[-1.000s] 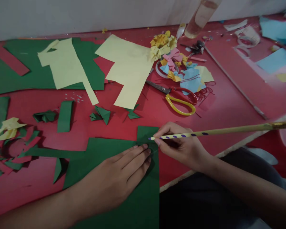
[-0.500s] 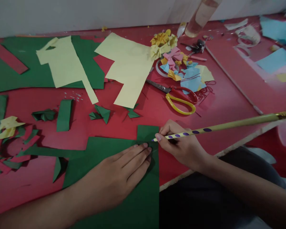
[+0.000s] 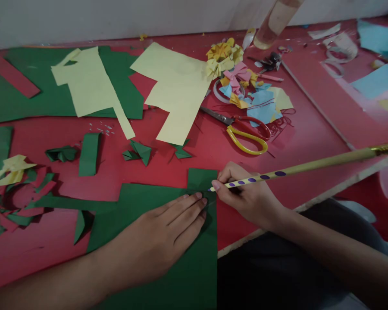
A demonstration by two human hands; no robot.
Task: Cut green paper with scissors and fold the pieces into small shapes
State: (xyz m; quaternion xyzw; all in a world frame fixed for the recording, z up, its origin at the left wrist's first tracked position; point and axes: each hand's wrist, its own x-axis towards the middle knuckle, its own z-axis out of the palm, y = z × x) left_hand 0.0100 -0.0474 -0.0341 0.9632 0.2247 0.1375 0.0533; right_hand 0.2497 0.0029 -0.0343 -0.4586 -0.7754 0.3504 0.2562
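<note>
A large green paper sheet [image 3: 194,275] lies at the front of the red table, with a stepped upper edge. My left hand [image 3: 171,232] rests flat on it, fingers stretched toward the upper right corner. Pinched in my right hand [image 3: 248,196] is a yellow pencil [image 3: 304,168] with purple spots, its tip on the green sheet just beyond my left fingertips. A dark straight line runs from the tip, partly behind the fingers. Beyond my hands lie scissors [image 3: 250,133] with one red and one yellow handle.
Two cut cream paper pieces [image 3: 181,92] lie at the back by another green sheet [image 3: 26,99]. Folded green bits and a red-green paper ring [image 3: 19,211] are at left. Colourful paper flowers [image 3: 226,56] and a bottle [image 3: 274,26] stand near the wall.
The whole view has shifted very slightly. Both hands keep the same pose, and the pencil tip stays at about the same spot on the green sheet.
</note>
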